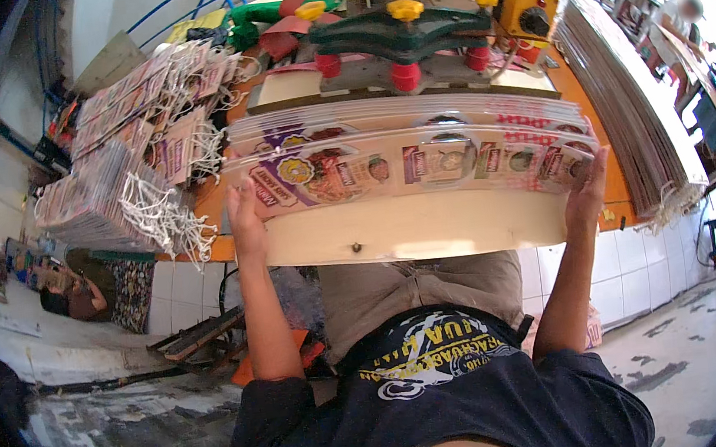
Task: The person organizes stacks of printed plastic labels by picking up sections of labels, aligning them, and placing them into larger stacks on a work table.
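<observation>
Between my two hands is a bundle of long, glossy printed strips (pixel 447 162) with purple, red-checked and food pictures, standing on edge. My left hand (pixel 246 209) grips its left end, fingers pointing up and thumb toward the strips. At the right end, my right hand (pixel 588 186) holds the bundle with its fingers partly behind it. Just beyond stand more strips of the same kind (pixel 415 106), close against the held ones; I cannot tell whether the two groups touch. A pale wooden board (pixel 428 226) lies below the strips at the table's near edge.
Beyond the strips stands a dark green press (pixel 408 33) with yellow knobs and red fittings. A yellow control box (pixel 525 9) sits at its right. Piles of printed pieces with white cords (pixel 110 193) cover the table's left; a tall strip stack (pixel 624 99) lies right. Other people are in the background.
</observation>
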